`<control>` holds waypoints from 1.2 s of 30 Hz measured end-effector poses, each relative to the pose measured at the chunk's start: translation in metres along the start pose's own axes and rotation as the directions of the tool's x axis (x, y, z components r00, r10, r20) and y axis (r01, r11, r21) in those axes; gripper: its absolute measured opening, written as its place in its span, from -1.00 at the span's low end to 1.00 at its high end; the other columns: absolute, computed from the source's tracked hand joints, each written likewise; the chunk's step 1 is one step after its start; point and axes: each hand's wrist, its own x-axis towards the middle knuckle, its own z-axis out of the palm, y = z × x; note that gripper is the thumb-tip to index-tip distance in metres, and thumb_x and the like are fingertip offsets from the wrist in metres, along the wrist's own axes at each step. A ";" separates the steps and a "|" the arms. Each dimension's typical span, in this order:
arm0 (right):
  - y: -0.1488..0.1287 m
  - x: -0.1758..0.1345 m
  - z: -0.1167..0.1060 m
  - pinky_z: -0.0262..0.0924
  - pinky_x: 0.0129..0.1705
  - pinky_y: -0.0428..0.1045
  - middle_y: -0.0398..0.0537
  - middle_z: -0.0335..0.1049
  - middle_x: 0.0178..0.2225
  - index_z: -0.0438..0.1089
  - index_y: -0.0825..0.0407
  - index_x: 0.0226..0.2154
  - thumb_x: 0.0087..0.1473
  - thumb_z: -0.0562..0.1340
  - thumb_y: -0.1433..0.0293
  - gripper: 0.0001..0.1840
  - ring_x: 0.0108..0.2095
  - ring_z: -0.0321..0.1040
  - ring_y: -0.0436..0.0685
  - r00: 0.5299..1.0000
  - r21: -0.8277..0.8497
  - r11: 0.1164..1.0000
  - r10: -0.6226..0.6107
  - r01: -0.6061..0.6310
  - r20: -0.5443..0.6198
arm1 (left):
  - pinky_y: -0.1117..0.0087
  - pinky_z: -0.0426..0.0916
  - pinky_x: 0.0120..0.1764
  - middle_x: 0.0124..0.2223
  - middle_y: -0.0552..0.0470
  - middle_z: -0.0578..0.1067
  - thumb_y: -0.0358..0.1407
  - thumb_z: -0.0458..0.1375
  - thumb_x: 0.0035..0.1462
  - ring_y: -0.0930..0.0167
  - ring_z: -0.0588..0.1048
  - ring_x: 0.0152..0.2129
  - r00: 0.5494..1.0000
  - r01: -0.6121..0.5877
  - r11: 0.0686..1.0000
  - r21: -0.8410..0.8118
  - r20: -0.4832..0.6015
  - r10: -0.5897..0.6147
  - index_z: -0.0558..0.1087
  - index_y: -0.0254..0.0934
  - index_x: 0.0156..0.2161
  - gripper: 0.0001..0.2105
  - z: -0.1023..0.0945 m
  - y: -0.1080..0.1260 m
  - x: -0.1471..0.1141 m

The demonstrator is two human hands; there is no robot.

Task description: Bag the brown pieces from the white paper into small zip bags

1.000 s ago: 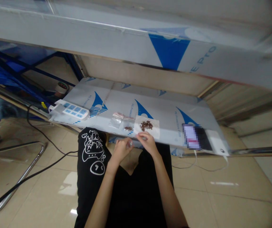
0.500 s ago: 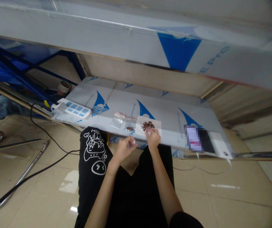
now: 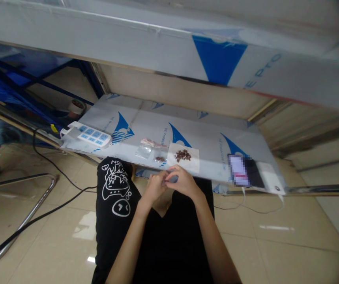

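My left hand (image 3: 156, 184) and my right hand (image 3: 182, 180) meet in front of the shelf edge, above my lap. The left fingers are closed on a small clear plastic bag (image 3: 165, 182), mostly covered by the fingers. At the bag's opening, the right thumb and fingers are pinched together; what they hold is hidden. Just beyond the hands, a pile of small brown pieces (image 3: 182, 155) rests on a white paper sheet (image 3: 193, 161). Left of the sheet lies a clear bag with brown pieces inside (image 3: 160, 159), beside some flat clear bags (image 3: 145, 150).
A white power strip (image 3: 95, 136) lies at the shelf's left end. Toward the right are a phone (image 3: 240, 170), a dark flat object (image 3: 253, 173) and a white box-like device (image 3: 271, 179) with cables. An upper metal beam (image 3: 128, 43) spans above the film-covered shelf (image 3: 145, 118).
My right hand has come back from the brown pile toward me and left, and now meets my left hand at the bag. The view has shifted slightly.
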 end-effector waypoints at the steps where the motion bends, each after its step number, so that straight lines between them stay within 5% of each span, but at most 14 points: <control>1: -0.003 -0.001 0.000 0.19 -0.11 0.04 -0.08 0.38 -0.21 0.49 -0.04 -0.56 -0.22 0.32 0.45 -0.94 -0.20 0.35 0.13 1.000 -0.009 1.000 0.005 -0.005 0.005 | 0.45 0.26 -0.30 -0.33 0.03 0.50 -0.46 0.11 -0.09 0.37 0.47 -0.37 1.000 -0.007 1.000 -0.003 -0.001 0.007 0.39 -0.25 -0.31 -0.83 0.001 0.002 0.000; 10: -0.004 -0.006 -0.009 0.21 -0.16 0.00 -0.02 0.38 -0.16 0.50 -0.03 -0.43 -0.02 0.22 0.31 -0.86 -0.11 0.31 0.13 0.994 0.229 0.973 0.004 0.021 -0.109 | 0.48 0.29 -0.31 -0.36 0.03 0.48 -0.31 0.13 0.01 0.44 0.43 -0.42 0.995 -0.082 0.957 -0.277 -0.081 0.061 0.40 -0.32 -0.31 -0.87 -0.004 0.010 0.001; 16: -0.006 -0.004 -0.013 0.22 -0.20 -0.01 -0.03 0.35 -0.09 0.36 -0.07 -0.09 0.01 0.20 0.25 -0.64 -0.18 0.34 0.09 0.985 0.360 0.932 0.100 -0.044 -0.138 | 0.44 0.31 -0.25 -0.34 0.01 0.48 -0.19 0.07 0.08 0.43 0.43 -0.38 0.991 -0.065 0.910 -0.409 -0.134 0.011 0.41 -0.32 -0.32 -0.79 -0.005 0.020 0.001; 21: -0.008 -0.006 -0.013 0.22 -0.17 -0.01 -0.03 0.38 -0.15 0.46 -0.05 -0.23 -0.01 0.22 0.26 -0.74 -0.11 0.31 0.13 0.997 0.398 0.917 0.031 -0.002 -0.066 | 0.46 0.32 -0.37 -0.49 0.02 0.46 -0.09 -0.12 0.18 0.44 0.42 -0.50 0.995 0.001 0.845 -0.535 -0.083 -0.054 0.42 -0.35 -0.44 -0.58 -0.008 0.024 0.000; 26: -0.007 -0.011 -0.009 0.26 -0.23 -0.02 -0.02 0.43 -0.26 0.49 0.00 -0.44 -0.05 0.26 0.29 -0.86 -0.21 0.36 0.12 0.979 0.464 0.885 0.055 0.045 -0.199 | 0.45 0.33 -0.35 -0.48 0.01 0.49 -0.07 -0.08 0.16 0.43 0.44 -0.49 0.999 -0.013 0.834 -0.552 -0.042 -0.012 0.44 -0.36 -0.44 -0.59 -0.009 0.027 0.000; 32: 0.002 -0.014 -0.005 0.29 -0.27 0.03 -0.05 0.50 -0.45 0.50 0.04 -0.45 -0.12 0.29 0.21 -0.76 -0.41 0.40 0.11 0.906 0.519 0.849 0.295 -0.103 -0.303 | 0.54 0.26 -0.44 -0.52 0.14 0.36 -0.14 -0.02 0.14 0.53 0.35 -0.56 0.965 -0.048 0.841 -0.539 -0.244 -0.101 0.30 -0.29 -0.40 -0.75 -0.006 0.028 0.003; 36: 0.000 -0.014 -0.004 0.29 -0.19 0.08 -0.02 0.52 -0.36 0.51 0.05 -0.38 -0.16 0.31 0.21 -0.72 -0.32 0.42 0.16 0.921 0.577 0.809 0.301 -0.110 -0.247 | 0.55 0.23 -0.45 -0.52 0.13 0.32 -0.16 -0.08 0.18 0.53 0.30 -0.55 0.947 -0.059 0.877 -0.477 -0.304 -0.101 0.28 -0.29 -0.43 -0.73 -0.008 0.030 0.001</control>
